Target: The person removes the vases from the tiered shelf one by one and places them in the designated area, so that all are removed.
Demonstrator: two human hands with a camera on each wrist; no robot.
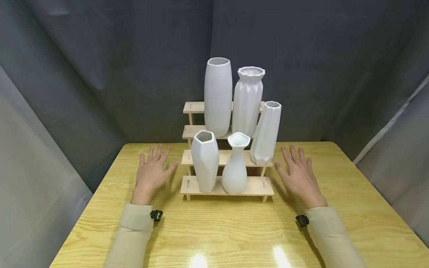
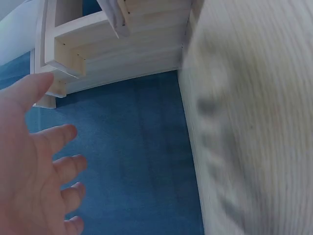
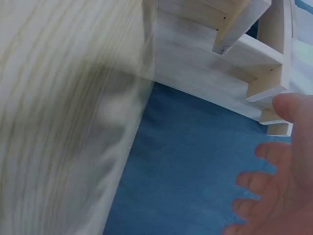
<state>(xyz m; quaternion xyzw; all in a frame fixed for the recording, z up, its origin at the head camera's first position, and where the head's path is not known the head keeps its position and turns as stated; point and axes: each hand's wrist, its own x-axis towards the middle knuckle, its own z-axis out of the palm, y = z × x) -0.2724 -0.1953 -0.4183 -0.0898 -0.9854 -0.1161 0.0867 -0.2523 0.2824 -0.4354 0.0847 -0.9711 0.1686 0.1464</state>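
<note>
A stepped wooden rack (image 1: 258, 186) stands on the table and bears several white vases. On its lowest step are a faceted vase (image 1: 206, 163) and a round-bellied vase (image 1: 235, 173) with a flared mouth. A slanted-looking ribbed vase (image 1: 266, 134) stands one step up at the right. Higher up are a tall smooth vase (image 1: 218, 96) and a pleated vase (image 1: 247, 102) with a ruffled rim. My left hand (image 1: 152, 175) is spread over the table left of the rack, holding nothing. To the rack's right, my right hand (image 1: 298, 178) is likewise spread, apart from the vases.
The wooden table (image 1: 228, 230) extends around the rack, with its far edge just behind it. A dark curtain (image 1: 151, 74) hangs at the back, and grey cloth (image 1: 33, 178) hangs at the left side. Each sleeve cuff bears a small black device (image 1: 156, 215).
</note>
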